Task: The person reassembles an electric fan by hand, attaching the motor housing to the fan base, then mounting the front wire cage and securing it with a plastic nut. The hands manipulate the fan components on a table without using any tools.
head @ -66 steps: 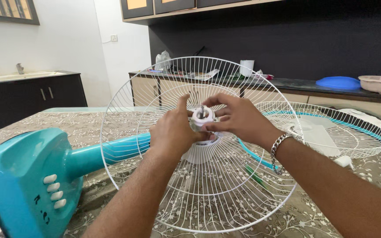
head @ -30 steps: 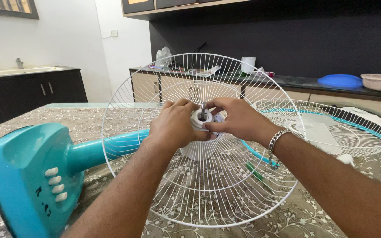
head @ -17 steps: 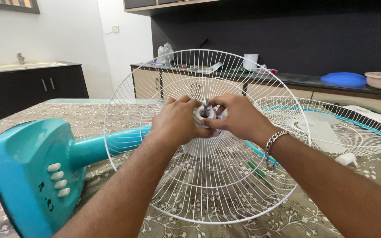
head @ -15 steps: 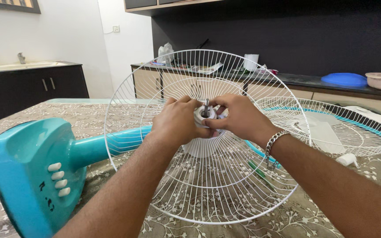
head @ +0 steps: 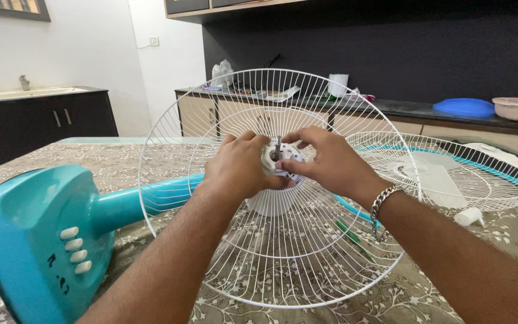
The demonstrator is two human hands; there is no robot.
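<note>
Table (head: 451,288) carries a teal fan (head: 37,240) lying on its side, so I see its white rear grille (head: 283,264) tilted toward me. At its centre, left hand (head: 238,171) and right hand (head: 325,162) pinch the white plastic nut (head: 276,161) around the shaft (head: 277,146). Spare grille (head: 451,180) lies at three o'clock.

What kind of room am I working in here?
Most likely a home kitchen or dining area: a sink on dark cabinets, a cluttered counter against the wall, and a cloth-covered table.
</note>
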